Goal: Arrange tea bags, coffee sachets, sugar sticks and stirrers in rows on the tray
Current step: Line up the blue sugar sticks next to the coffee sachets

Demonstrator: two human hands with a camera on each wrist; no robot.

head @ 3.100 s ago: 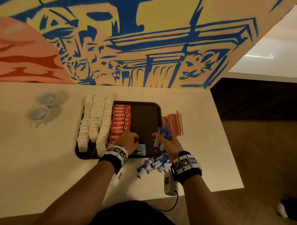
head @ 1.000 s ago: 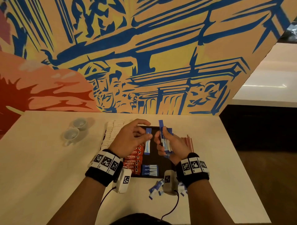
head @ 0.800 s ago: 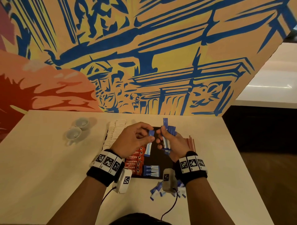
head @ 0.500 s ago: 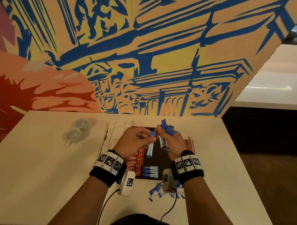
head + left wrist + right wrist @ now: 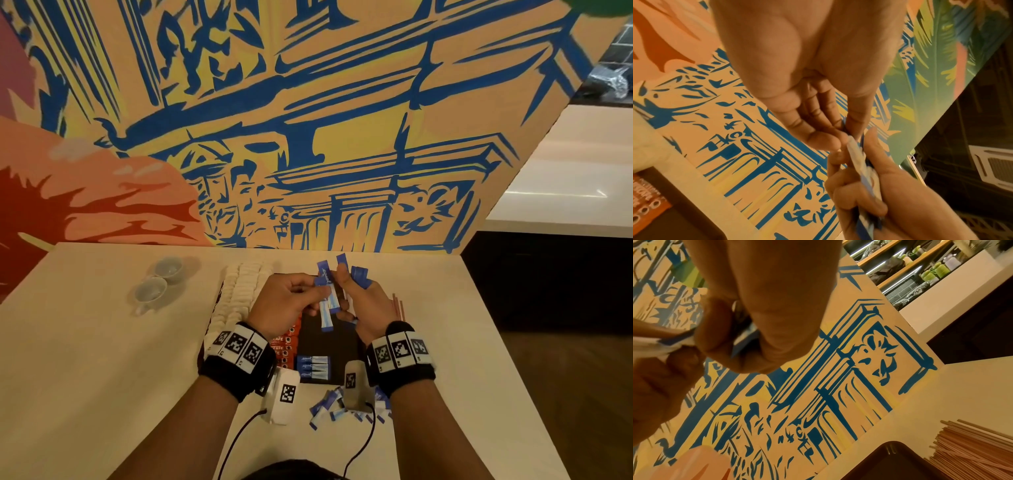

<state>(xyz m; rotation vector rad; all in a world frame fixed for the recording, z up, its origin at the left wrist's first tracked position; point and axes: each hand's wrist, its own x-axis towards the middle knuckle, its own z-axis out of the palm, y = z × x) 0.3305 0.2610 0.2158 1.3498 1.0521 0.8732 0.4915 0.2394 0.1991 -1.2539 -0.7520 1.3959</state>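
Observation:
Both hands are raised above the dark tray [image 5: 346, 346]. My right hand [image 5: 363, 301] grips a bunch of blue and white sugar sticks [image 5: 358, 274]. My left hand [image 5: 291, 301] pinches the top of one sugar stick [image 5: 327, 313] that hangs down between the hands; it shows as a pale strip [image 5: 857, 155] in the left wrist view. On the tray lie white tea bags [image 5: 239, 291] at the left, red coffee sachets [image 5: 284, 346] beside them, and a short row of sugar sticks [image 5: 313, 368] at the near edge. Loose sugar sticks [image 5: 337, 406] lie on the table in front of the tray.
Thin reddish stirrers [image 5: 972, 444] lie in a pile on the table right of the tray [image 5: 892, 460]. Two small white cups [image 5: 157, 282] stand at the back left. A painted wall [image 5: 308, 137] rises behind the table; the table's right edge [image 5: 507, 342] drops to the floor.
Both hands rose from the tray with sugar sticks. Over the last second the left hand came closer to the right and took hold of a single stick beside the bunch.

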